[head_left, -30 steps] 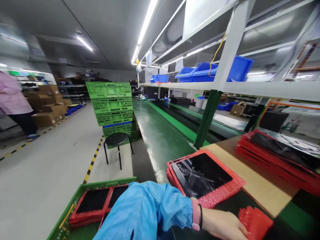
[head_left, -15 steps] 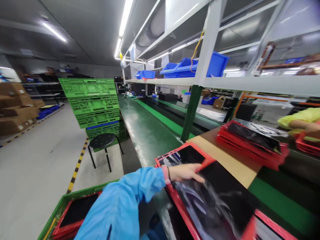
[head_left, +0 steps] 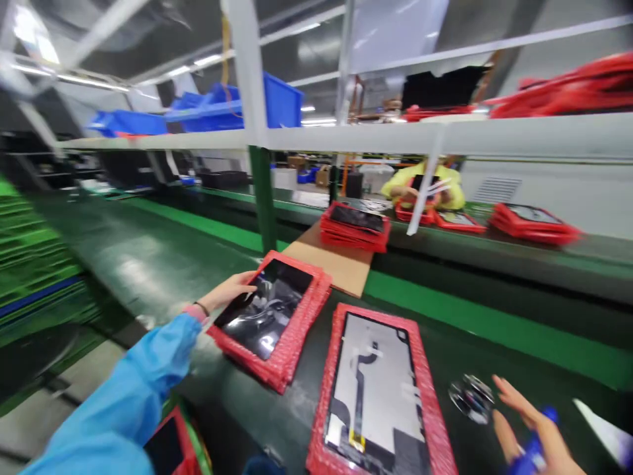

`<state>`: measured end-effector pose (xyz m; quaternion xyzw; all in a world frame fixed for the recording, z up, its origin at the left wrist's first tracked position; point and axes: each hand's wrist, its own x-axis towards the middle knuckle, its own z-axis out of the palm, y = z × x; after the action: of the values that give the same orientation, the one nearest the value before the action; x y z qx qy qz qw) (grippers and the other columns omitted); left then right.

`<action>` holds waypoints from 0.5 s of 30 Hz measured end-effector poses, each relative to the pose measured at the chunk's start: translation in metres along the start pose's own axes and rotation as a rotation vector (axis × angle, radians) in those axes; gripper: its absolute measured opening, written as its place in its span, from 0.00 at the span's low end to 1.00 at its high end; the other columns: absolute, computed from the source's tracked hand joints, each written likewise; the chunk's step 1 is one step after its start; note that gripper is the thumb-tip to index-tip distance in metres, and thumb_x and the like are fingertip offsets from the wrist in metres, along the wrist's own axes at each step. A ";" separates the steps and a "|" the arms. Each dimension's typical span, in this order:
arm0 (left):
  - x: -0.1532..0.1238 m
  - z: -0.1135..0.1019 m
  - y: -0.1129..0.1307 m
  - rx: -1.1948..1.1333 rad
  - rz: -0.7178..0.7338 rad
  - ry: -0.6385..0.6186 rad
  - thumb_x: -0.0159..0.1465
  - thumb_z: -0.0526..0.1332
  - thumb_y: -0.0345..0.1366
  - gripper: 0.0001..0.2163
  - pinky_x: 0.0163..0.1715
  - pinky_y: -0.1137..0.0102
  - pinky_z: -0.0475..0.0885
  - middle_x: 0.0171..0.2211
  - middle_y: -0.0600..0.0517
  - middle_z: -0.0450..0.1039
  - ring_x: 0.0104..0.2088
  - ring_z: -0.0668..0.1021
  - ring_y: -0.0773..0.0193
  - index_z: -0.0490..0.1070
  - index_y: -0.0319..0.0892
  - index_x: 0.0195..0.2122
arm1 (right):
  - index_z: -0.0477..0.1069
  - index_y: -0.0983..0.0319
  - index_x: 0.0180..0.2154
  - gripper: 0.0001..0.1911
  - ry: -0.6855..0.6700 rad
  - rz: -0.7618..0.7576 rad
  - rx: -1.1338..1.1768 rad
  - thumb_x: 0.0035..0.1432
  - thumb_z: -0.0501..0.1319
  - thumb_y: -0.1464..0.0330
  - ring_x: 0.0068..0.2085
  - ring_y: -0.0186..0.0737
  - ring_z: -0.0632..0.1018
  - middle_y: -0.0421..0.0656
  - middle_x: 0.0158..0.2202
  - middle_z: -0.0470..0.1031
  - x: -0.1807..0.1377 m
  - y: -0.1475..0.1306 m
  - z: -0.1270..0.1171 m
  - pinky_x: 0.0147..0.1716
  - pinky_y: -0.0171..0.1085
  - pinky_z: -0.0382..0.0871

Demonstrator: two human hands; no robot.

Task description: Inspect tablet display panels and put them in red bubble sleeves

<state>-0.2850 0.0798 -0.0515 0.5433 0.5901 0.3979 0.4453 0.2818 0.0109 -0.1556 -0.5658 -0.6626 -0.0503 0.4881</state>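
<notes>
My left hand point(head_left: 230, 291) reaches over the upper left edge of a black display panel point(head_left: 270, 307) with glossy, rumpled clear film. Its fingers are stretched out over the edge of the panel, which tops a stack of red bubble-wrap sleeves point(head_left: 301, 320). Right of the stack lies another display panel point(head_left: 373, 389), its silvery back with a dark flex cable facing up, on a red bubble-wrap sleeve point(head_left: 435, 415). At the lower right, my right hand point(head_left: 537, 422) has thumb and forefinger apart, near a shiny round object point(head_left: 472, 398). A blue object point(head_left: 531, 455) shows beneath this hand.
Across the bench, a red stack of panels point(head_left: 353, 227) stands on brown board point(head_left: 346, 267). A co-worker in yellow point(head_left: 457, 188) handles panels beyond. A green post point(head_left: 262, 198) and white shelf point(head_left: 321, 140) with blue bins point(head_left: 281, 102) rise ahead. Green crates point(head_left: 34, 251) stand left.
The view has swung right. The silvery-backed panel and my right hand now show. My left hand has moved from the middle of the film-covered panel to the edge of a stack.
</notes>
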 end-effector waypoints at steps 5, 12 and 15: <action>0.017 0.039 0.019 0.188 0.132 0.178 0.44 0.70 0.43 0.34 0.65 0.50 0.41 0.63 0.42 0.61 0.67 0.52 0.38 0.66 0.40 0.53 | 0.64 0.60 0.52 0.17 -0.117 -0.132 -0.239 0.64 0.52 0.62 0.47 0.49 0.81 0.51 0.50 0.77 0.003 0.012 -0.018 0.45 0.45 0.77; -0.008 0.144 0.038 0.167 0.270 0.009 0.56 0.62 0.44 0.29 0.62 0.57 0.56 0.62 0.43 0.62 0.63 0.64 0.51 0.60 0.42 0.59 | 0.65 0.62 0.53 0.18 -0.204 -0.281 -0.280 0.61 0.51 0.74 0.56 0.46 0.74 0.51 0.55 0.74 0.001 0.011 -0.017 0.56 0.47 0.70; -0.020 0.172 0.041 0.110 0.243 -0.086 0.58 0.62 0.40 0.24 0.61 0.62 0.59 0.59 0.43 0.67 0.59 0.69 0.56 0.64 0.42 0.55 | 0.67 0.63 0.51 0.19 -0.244 -0.330 -0.283 0.59 0.52 0.76 0.58 0.49 0.73 0.52 0.54 0.75 0.002 0.008 -0.018 0.58 0.51 0.65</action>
<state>-0.1081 0.0616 -0.0601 0.6510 0.5209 0.3925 0.3884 0.2997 0.0038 -0.1489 -0.5147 -0.7863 -0.1531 0.3056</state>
